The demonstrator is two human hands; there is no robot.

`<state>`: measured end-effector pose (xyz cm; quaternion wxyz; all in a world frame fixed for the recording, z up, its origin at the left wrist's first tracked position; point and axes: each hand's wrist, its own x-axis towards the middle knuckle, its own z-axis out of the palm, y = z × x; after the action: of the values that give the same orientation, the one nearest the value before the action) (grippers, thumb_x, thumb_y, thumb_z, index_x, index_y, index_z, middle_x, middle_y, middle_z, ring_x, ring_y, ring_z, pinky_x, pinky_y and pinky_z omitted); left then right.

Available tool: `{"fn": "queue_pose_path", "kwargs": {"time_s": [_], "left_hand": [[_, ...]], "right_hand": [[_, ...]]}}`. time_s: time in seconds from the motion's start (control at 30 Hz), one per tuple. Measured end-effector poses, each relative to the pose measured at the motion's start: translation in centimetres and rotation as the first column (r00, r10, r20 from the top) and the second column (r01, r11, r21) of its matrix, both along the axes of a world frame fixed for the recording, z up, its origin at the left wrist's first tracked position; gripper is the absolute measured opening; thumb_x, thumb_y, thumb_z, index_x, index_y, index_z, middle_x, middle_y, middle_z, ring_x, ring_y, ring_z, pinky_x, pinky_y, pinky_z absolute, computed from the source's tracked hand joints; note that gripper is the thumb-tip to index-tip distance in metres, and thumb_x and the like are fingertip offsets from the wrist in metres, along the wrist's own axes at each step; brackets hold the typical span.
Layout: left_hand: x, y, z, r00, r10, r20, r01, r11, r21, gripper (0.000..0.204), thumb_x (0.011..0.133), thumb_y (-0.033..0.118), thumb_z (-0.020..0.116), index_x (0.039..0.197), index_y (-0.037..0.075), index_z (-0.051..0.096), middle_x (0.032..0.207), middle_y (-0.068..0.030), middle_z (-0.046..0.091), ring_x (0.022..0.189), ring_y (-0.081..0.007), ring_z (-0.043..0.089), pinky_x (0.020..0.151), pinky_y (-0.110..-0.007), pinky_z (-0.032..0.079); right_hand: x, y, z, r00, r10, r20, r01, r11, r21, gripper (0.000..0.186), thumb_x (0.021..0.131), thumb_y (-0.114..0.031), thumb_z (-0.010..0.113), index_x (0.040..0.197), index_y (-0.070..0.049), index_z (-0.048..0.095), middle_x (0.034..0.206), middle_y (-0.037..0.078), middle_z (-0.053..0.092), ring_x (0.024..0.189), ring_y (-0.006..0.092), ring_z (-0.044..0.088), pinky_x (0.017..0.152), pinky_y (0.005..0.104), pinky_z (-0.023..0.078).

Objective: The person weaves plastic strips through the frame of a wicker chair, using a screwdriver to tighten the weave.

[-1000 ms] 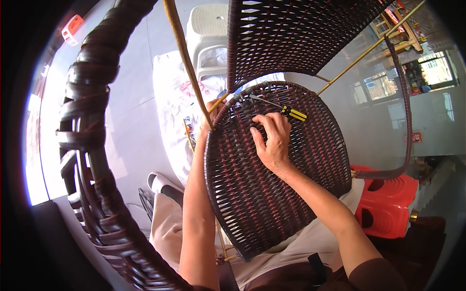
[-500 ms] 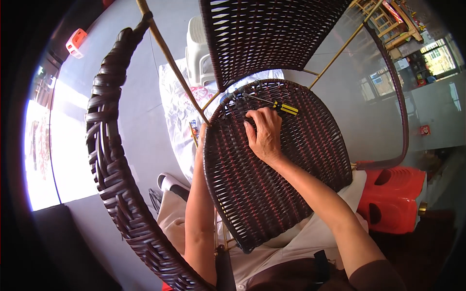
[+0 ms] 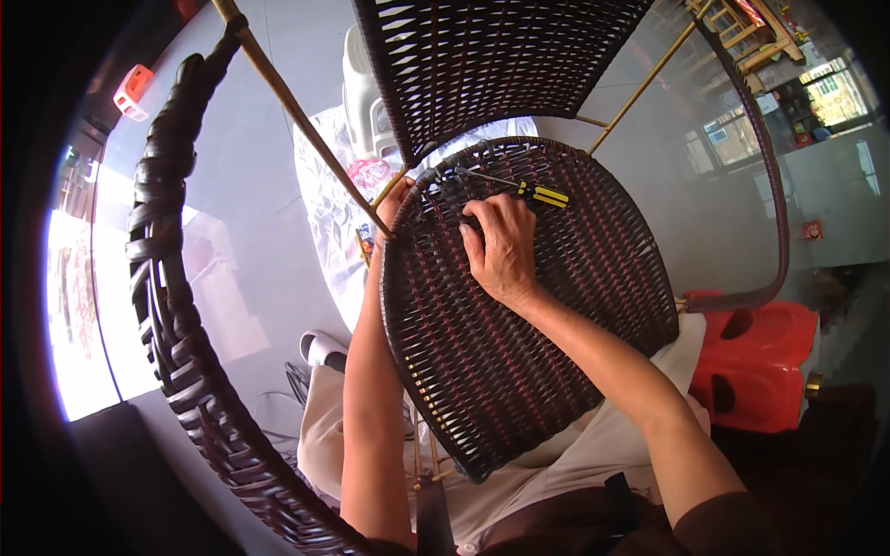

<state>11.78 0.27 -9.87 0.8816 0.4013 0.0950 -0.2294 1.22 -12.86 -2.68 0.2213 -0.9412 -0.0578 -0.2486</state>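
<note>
My left hand [image 3: 394, 199] curls round the far left rim of the woven chair seat [image 3: 519, 371], gripping it. My right hand [image 3: 501, 243] lies on the weave near the far edge, fingers bent, touching the yellow-handled screwdriver [image 3: 528, 190]. Since before, the chair has swung slightly rightward. A red stool [image 3: 756, 366] stands right.
</note>
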Motion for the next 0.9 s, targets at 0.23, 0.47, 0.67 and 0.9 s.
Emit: {"fn": "queue_pose_path", "kwargs": {"time_s": [0.23,0.47,0.67,0.9], "left_hand": [[1.5,1.0,-1.1,0.969,-0.227,0.101,0.225,0.974,0.027,0.020,0.091,0.022,0.053,0.094,0.004,0.062,0.077,0.0005,0.062,0.065,-0.0067,0.057,0.056,-0.019,0.045],[0.7,4.0,-1.1,0.900,-0.362,0.244,0.401,0.906,-0.133,0.026,0.089,0.017,0.057,0.109,0.000,0.060,0.098,-0.0060,0.065,0.081,-0.0109,0.061,0.069,-0.021,0.051],[-0.6,3.6,0.5,0.969,-0.198,0.150,0.205,0.978,-0.030,0.016,0.086,0.015,0.061,0.096,0.002,0.065,0.082,-0.0048,0.067,0.065,-0.0108,0.063,0.056,-0.022,0.053],[-1.6,3.0,1.4,0.988,-0.156,0.006,0.153,0.964,-0.220,0.012,0.082,0.014,0.066,0.090,0.004,0.063,0.077,-0.0059,0.066,0.062,-0.0110,0.062,0.055,-0.023,0.053]], "right_hand": [[-0.1,0.0,0.0,1.000,0.012,-0.003,-0.012,1.000,-0.013,0.022,0.081,-0.014,0.060,0.101,-0.010,0.052,0.091,0.006,0.044,0.086,0.0230,0.043,0.079,0.0405,0.033],[0.0,0.2,0.0,1.000,0.000,0.006,0.000,1.000,-0.018,0.021,0.081,-0.015,0.060,0.100,-0.010,0.052,0.089,0.006,0.044,0.085,0.0231,0.044,0.079,0.0401,0.034],[0.1,-0.2,0.3,1.000,-0.013,0.017,0.013,0.999,-0.029,0.020,0.081,-0.015,0.060,0.099,-0.010,0.052,0.088,0.006,0.044,0.085,0.0238,0.044,0.079,0.0408,0.034],[-0.1,0.0,0.2,1.000,-0.002,0.005,0.002,1.000,-0.008,0.022,0.081,-0.014,0.061,0.100,-0.010,0.051,0.089,0.006,0.044,0.085,0.0236,0.044,0.079,0.0404,0.034]]}}
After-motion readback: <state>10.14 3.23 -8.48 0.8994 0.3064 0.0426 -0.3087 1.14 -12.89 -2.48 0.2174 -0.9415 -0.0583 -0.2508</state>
